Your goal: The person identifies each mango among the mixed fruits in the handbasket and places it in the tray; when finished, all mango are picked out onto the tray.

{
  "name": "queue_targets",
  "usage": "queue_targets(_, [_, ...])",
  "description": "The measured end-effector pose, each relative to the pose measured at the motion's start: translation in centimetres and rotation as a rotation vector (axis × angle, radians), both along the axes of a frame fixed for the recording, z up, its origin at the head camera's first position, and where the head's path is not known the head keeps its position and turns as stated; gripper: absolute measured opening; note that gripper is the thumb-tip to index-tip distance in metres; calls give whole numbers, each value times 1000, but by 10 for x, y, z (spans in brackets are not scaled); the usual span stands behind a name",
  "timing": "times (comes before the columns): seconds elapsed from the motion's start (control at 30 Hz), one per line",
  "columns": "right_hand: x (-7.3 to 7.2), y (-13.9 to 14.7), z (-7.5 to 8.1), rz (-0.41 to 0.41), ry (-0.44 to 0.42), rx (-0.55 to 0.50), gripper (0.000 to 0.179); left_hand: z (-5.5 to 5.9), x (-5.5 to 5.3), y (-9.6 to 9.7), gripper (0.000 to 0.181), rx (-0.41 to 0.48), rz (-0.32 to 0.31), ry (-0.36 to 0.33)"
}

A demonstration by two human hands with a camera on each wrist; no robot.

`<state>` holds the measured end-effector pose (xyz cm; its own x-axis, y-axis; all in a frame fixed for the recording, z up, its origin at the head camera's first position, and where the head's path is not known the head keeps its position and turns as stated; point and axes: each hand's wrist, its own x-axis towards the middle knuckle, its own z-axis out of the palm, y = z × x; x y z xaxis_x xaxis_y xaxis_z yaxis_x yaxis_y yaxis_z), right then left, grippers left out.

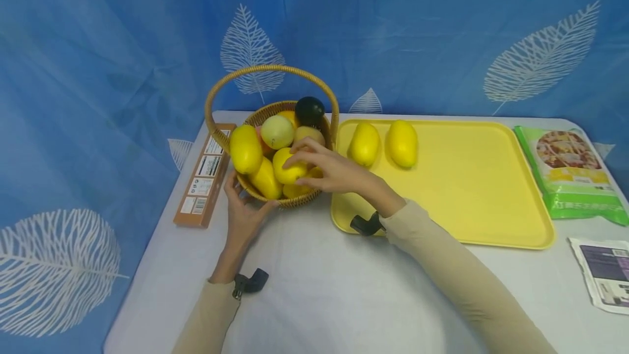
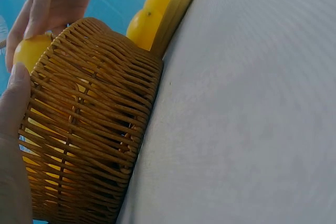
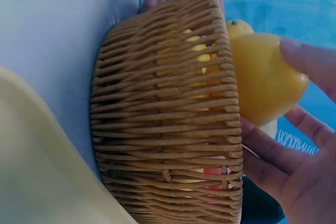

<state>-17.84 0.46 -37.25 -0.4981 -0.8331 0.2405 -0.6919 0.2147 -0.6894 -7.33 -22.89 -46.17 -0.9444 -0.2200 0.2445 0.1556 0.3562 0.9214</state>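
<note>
Clamps right grip on yellow fruit at mouth of fruit-filled basket, cups its side with left grip; has brown box, tray bearing two mangoes alongside.

Handle arches across the basket, an obstacle overhead; left hand blocks the front-left rim, right hand the right. On the tray, two fruits block back left, right sleeve front left; right of them, wide room!

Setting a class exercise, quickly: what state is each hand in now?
Left hand: holding the wicker basket.
Right hand: holding a yellow fruit.
</note>
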Motion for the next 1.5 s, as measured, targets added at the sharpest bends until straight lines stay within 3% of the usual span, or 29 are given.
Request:
queue_targets(0.2, [-3, -4, -2, -17, -53, 10, 28, -3, 0, -1, 105, -12, -2, 12])
queue_targets(0.33, [-5, -6, -3, -30, -43, 16, 22, -2, 0, -1, 105, -23, -9, 0])
queue_targets(0.43, [-7, -7, -3, -17, -22, 45, 29, 0, 0, 0, 106, -19, -7, -12])
queue_targets(0.7, [-12, -15, -5, 20, 39, 159, 59, 35, 10, 12, 101, -22, -11, -28])
queue_targets(0.8, [-15, -18, -6, 37, 17, 163, 62, 37, 10, 13, 100, -16, -11, -27])
queue_targets(0.9, [-16, -20, -7, 47, -31, 140, 63, 35, 9, 12, 101, -14, -15, -19])
queue_targets(1.17, [-12, -12, -6, 52, -58, 59, 63, 2, -1, -1, 106, -16, -22, 10])
queue_targets(1.33, [-6, -5, -6, 28, -36, 51, 64, -2, -3, -4, 106, -25, -28, 39])
queue_targets(1.5, [1, 4, -7, -16, -53, 22, 64, 1, -2, -2, 106, -23, -12, 9])
